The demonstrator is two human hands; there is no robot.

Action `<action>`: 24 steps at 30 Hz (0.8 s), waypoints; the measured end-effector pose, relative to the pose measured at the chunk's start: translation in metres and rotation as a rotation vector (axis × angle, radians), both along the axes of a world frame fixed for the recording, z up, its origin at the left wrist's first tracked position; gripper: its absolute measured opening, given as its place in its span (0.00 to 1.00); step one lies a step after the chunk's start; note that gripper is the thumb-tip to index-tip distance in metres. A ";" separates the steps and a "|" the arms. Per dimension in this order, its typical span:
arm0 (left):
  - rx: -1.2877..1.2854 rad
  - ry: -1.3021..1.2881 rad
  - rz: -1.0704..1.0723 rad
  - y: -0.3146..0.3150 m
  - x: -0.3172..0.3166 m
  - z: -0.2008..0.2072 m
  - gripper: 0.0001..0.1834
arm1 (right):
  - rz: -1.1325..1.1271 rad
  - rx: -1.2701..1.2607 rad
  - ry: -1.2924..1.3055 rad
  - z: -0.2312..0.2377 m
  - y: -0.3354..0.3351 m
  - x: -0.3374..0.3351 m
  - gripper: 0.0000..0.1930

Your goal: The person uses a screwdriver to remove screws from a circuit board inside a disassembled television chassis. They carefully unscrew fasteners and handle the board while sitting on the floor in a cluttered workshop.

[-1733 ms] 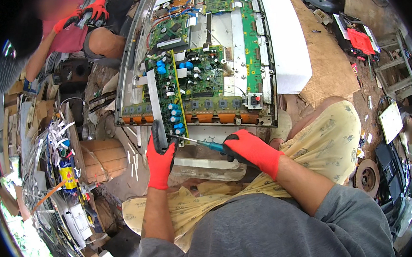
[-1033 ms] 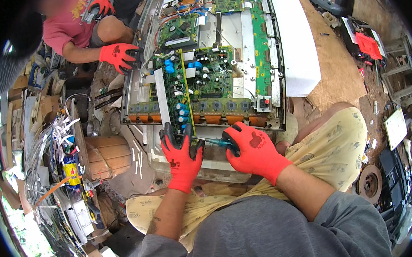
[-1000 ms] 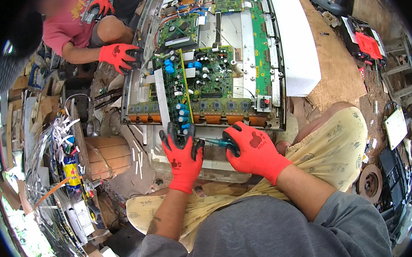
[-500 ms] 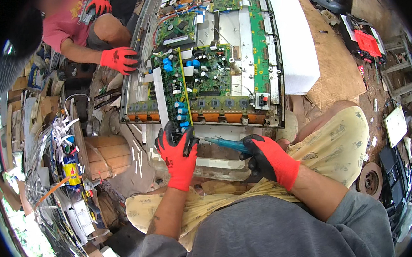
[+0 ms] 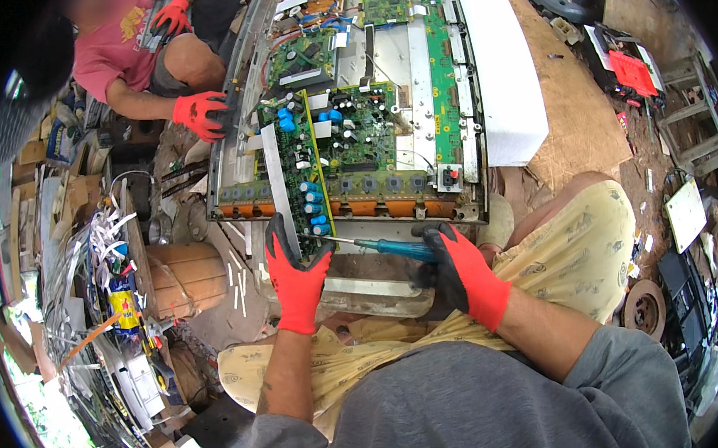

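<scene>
In a red glove with dark fingers, my left hand [image 5: 295, 282] cups the near end of a narrow green circuit board [image 5: 309, 170], thumb on one side and fingers on the other. Blue capacitors [image 5: 314, 198] and a pale metal strip [image 5: 276, 168] run along this board. Its near end sticks out past the edge of an opened flat TV panel [image 5: 370, 183]. My right hand [image 5: 465, 273], gloved alike, is closed around the teal handle of a screwdriver [image 5: 395, 248]. The shaft points left, its tip at the board's near end beside my left thumb.
Across the panel's left edge, a co-worker's gloved hand [image 5: 203, 115] rests on the frame. A white foam block [image 5: 510, 93] stands along the right side. Strips and scrap [image 5: 116, 240] pile up at left, near a wooden drum [image 5: 180, 278]. A rusty disc [image 5: 644, 309] lies at right.
My left hand has shifted down, its thumb and fingers spreading apart, so the board's near end and the screwdriver tip show more. The co-worker's hand has moved slightly left and down.
</scene>
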State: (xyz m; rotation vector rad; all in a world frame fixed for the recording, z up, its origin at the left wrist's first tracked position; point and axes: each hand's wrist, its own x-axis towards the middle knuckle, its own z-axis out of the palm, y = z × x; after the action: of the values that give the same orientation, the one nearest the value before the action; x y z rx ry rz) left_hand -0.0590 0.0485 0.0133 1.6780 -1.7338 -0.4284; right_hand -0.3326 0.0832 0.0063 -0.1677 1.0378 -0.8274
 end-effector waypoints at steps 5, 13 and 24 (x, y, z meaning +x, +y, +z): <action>0.021 0.013 0.000 -0.001 0.004 -0.001 0.53 | 0.120 -0.116 0.079 -0.006 -0.002 -0.005 0.15; 0.000 0.053 -0.029 -0.003 0.007 -0.002 0.50 | -0.001 0.047 0.025 0.007 -0.001 0.000 0.13; 0.058 0.279 -0.073 -0.009 0.025 -0.007 0.44 | -0.162 -0.167 -0.054 -0.003 0.008 0.015 0.13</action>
State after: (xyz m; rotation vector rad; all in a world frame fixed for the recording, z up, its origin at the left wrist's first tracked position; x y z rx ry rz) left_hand -0.0340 0.0397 0.0065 1.5157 -1.5923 -0.7173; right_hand -0.3173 0.0908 0.0036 -0.2032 0.9402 -1.0613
